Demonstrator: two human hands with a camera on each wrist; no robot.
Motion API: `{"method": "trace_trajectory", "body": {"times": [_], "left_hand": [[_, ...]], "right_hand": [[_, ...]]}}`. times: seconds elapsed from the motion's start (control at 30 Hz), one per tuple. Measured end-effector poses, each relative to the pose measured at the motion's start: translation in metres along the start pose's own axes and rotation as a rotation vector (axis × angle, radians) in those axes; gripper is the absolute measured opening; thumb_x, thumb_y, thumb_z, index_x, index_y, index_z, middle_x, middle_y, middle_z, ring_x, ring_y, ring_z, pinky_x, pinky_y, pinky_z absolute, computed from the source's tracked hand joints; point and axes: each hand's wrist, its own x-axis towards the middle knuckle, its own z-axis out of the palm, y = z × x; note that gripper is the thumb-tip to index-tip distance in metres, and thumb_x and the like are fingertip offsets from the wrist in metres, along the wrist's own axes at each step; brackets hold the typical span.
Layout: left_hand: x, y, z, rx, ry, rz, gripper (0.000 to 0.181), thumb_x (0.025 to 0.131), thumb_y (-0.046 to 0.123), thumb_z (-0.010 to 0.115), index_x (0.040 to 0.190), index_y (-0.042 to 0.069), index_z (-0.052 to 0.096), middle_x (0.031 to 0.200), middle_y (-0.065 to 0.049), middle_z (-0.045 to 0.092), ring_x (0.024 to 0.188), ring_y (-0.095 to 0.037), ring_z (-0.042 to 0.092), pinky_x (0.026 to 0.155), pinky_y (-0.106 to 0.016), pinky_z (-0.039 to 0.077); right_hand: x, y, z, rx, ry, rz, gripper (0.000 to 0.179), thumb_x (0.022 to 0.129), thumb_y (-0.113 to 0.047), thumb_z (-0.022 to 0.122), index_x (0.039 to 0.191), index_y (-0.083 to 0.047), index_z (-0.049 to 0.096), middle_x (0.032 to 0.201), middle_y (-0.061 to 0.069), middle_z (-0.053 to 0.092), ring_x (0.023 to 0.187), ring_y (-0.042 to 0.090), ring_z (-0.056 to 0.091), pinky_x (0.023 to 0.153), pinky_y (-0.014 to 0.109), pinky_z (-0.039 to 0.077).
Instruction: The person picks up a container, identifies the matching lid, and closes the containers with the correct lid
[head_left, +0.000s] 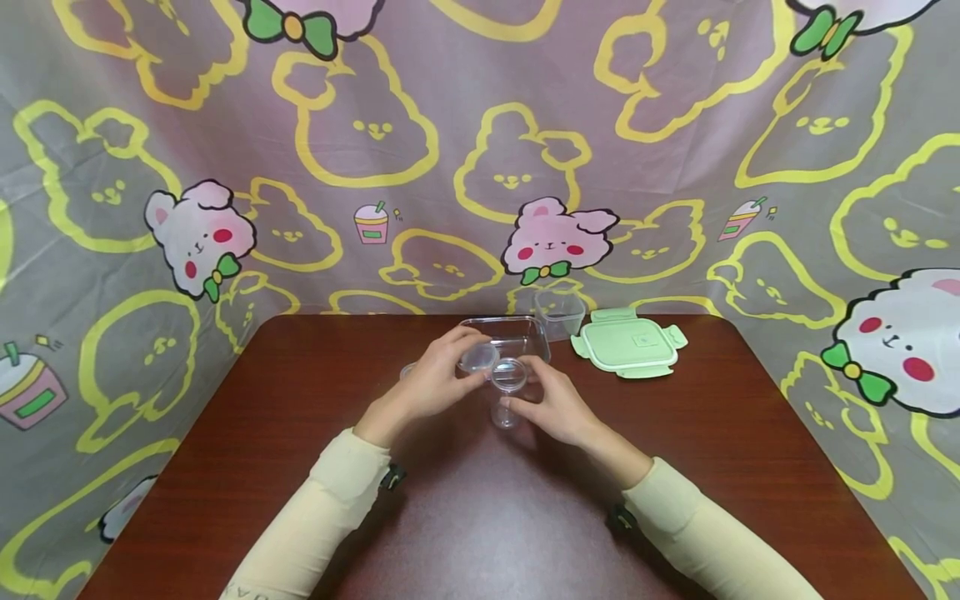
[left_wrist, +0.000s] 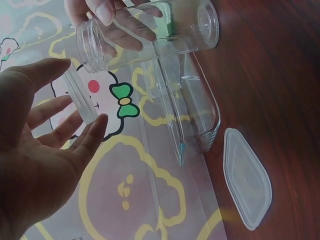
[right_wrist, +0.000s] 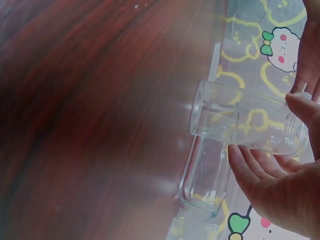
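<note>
A clear cylindrical jar (head_left: 507, 412) with a threaded mouth is in my right hand (head_left: 561, 407), thumb and fingers gripping its sides. In the left wrist view the jar (left_wrist: 175, 37) shows see-through, with nothing visible inside. My left hand (head_left: 433, 373) pinches a round translucent lid (head_left: 478, 358) by its edge between thumb and fingers. The lid (left_wrist: 80, 95) is beside the jar's mouth, apart from it. In the right wrist view, fingers of my right hand (right_wrist: 285, 185) lie along the jar (right_wrist: 245, 117).
Behind the hands stands a rectangular glass container (head_left: 528, 332). A clear plastic tub (head_left: 561, 312) is beside it, and a green clip lid (head_left: 628, 345) lies to the right. A flat translucent lid (left_wrist: 247, 180) rests on the brown table (head_left: 300, 400). Patterned cloth surrounds the table.
</note>
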Motion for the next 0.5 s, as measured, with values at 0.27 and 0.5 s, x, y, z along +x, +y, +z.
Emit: {"method": "trace_trajectory", "body": {"times": [0.27,0.5], "left_hand": [[-0.0001,0.0022,0.0016,-0.008,-0.001,0.013,0.047,0.09,0.015,0.079,0.132,0.003,0.063,0.131,-0.01,0.06,0.114,-0.023,0.062,0.096,-0.04,0.054],[0.0,0.0016,0.0027,0.004,0.0,0.014,0.044,0.09,0.015,0.079,0.131,0.003,0.064,0.13,-0.009,0.061,0.115,-0.023,0.062,0.099,-0.039,0.052]], "right_hand": [[0.0001,-0.0001,0.0005,0.008,0.001,-0.003,0.058,0.086,-0.015,0.084,0.134,0.001,0.055,0.121,0.019,0.07,0.105,0.031,0.071,0.093,0.052,0.056],[0.0003,0.0007,0.0003,-0.01,0.002,-0.012,0.058,0.085,-0.016,0.084,0.133,0.0,0.055,0.122,0.021,0.069,0.106,0.033,0.07,0.094,0.053,0.055]]}}
